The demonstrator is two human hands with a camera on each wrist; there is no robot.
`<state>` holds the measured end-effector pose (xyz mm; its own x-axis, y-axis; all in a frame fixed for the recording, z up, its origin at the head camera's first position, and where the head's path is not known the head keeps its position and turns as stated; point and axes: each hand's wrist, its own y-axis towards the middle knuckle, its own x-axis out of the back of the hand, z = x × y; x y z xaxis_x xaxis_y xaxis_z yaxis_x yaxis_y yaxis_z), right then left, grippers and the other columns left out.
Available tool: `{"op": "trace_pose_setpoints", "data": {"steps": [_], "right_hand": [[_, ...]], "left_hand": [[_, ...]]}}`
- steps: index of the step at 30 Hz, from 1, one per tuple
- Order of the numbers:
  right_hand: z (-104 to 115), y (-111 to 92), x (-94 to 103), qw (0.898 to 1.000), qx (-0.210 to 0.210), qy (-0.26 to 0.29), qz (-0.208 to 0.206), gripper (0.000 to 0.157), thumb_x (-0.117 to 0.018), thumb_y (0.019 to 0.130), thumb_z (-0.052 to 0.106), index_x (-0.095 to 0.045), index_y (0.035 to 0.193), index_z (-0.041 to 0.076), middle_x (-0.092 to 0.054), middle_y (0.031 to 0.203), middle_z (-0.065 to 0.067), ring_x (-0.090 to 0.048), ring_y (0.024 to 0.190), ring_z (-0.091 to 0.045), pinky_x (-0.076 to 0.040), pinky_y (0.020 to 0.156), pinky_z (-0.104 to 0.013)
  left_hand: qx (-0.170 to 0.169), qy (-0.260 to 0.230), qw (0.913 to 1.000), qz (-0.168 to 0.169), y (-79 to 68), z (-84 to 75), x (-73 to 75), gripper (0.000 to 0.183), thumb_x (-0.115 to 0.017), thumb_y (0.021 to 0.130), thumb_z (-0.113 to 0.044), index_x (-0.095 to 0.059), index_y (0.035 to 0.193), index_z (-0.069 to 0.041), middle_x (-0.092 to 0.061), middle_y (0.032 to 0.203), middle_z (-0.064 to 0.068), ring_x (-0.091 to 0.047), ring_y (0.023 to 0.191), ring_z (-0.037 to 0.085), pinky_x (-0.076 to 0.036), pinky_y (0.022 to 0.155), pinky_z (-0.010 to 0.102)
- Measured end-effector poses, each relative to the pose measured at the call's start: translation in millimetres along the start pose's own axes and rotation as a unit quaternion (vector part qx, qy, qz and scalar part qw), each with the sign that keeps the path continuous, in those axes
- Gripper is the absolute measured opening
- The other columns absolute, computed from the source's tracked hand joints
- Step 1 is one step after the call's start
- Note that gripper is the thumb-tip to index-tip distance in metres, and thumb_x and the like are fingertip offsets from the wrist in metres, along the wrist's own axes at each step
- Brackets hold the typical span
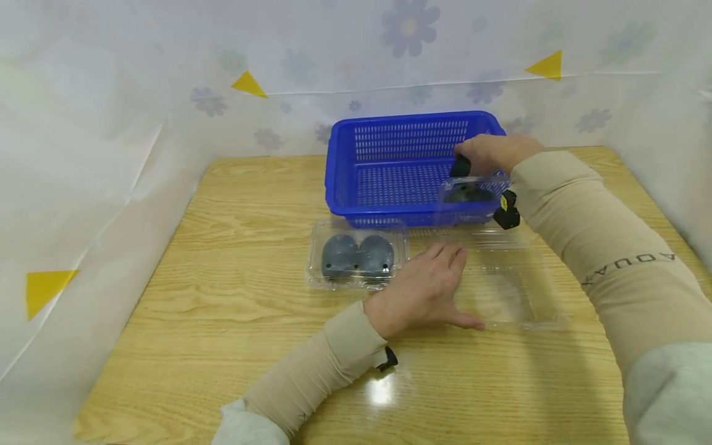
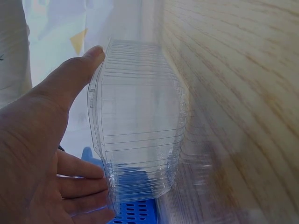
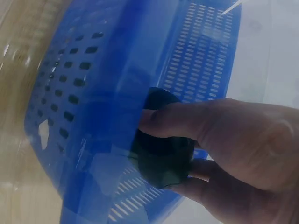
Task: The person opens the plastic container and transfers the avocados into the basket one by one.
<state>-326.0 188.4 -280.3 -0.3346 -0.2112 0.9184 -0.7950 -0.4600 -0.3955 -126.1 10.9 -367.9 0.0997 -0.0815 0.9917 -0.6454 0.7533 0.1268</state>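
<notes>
My right hand [image 1: 492,154] reaches over the right side of the blue basket [image 1: 345,167]. Between thumb and fingers it grips a dark green avocado [image 3: 163,158]. A second dark avocado [image 1: 470,194] shows in the basket through the raised clear lid [image 1: 450,213]. That lid belongs to an open plastic clamshell box [image 1: 500,296] on the table. At the box's left side is my left hand [image 1: 425,284], fingers fairly straight. Its thumb tip touches the rim in the left wrist view, and the fingers lie along the box's edge.
Left of the open box stands a closed clear clamshell [image 1: 357,256] with two dark avocados inside, close to the basket's front wall. Everything rests on a wooden table [image 1: 222,278]. Pale flowered sheeting [image 1: 311,49] with yellow triangles walls the back and sides.
</notes>
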Motion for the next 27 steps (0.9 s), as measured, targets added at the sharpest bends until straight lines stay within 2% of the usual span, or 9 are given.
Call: {"op": "trace_pose_setpoints", "data": {"steps": [4, 7, 11, 16, 27], "right_hand": [[1, 0, -0.8, 0.999, -0.024, 0.009, 0.034, 0.042, -0.056, 0.094, 0.007, -0.047, 0.132, -0.009, -0.055, 0.126, -0.034, -0.054, 0.114, -0.046, -0.047, 0.089, -0.052], [1, 0, -0.9, 0.998, -0.035, 0.017, 0.045, 0.047, -0.056, 0.095, 0.008, -0.045, 0.137, -0.009, -0.05, 0.135, -0.035, -0.048, 0.125, -0.051, -0.045, 0.097, -0.056], [1, 1, 0.3, 0.998, -0.033, 0.02, 0.044, 0.043, -0.058, 0.094, 0.008, -0.049, 0.133, -0.009, -0.054, 0.13, -0.034, -0.051, 0.122, -0.05, -0.045, 0.099, -0.058], [2, -3, 5.8, 0.998, -0.03, 0.011, 0.053, 0.045, -0.051, 0.097, 0.011, -0.047, 0.137, -0.01, -0.049, 0.138, -0.036, -0.045, 0.129, -0.052, -0.044, 0.103, -0.06], [-2, -20, 20.1, 0.999, -0.016, 0.034, 0.026, 0.05, -0.048, 0.098, 0.022, -0.046, 0.139, -0.009, -0.045, 0.143, -0.035, -0.044, 0.131, -0.051, -0.04, 0.107, -0.062]], "left_hand": [[-0.001, 0.001, 1.0, 0.002, 0.8, -0.7, 0.5, 0.115, -0.055, 0.068, -0.09, -0.044, 0.143, -0.003, -0.051, 0.144, 0.008, -0.046, 0.135, 0.021, -0.035, 0.118, 0.029], [-0.002, 0.004, 1.0, 0.0, 1.0, -0.8, 0.8, 0.115, -0.055, 0.068, -0.09, -0.045, 0.143, -0.003, -0.052, 0.143, 0.008, -0.046, 0.134, 0.021, -0.035, 0.118, 0.029], [0.001, 0.006, 1.0, 0.003, 1.2, -0.8, 1.1, 0.115, -0.055, 0.068, -0.091, -0.045, 0.142, -0.003, -0.052, 0.143, 0.008, -0.047, 0.134, 0.021, -0.036, 0.118, 0.029], [0.0, 0.001, 1.0, -0.002, 1.7, -1.5, 1.6, 0.115, -0.056, 0.067, -0.09, -0.045, 0.141, -0.003, -0.052, 0.142, 0.008, -0.047, 0.134, 0.021, -0.036, 0.117, 0.029], [0.005, -0.008, 0.9999, 0.013, 0.1, -1.2, 2.6, 0.116, -0.056, 0.068, -0.089, -0.043, 0.144, -0.003, -0.05, 0.145, 0.009, -0.045, 0.136, 0.022, -0.034, 0.119, 0.03]]}}
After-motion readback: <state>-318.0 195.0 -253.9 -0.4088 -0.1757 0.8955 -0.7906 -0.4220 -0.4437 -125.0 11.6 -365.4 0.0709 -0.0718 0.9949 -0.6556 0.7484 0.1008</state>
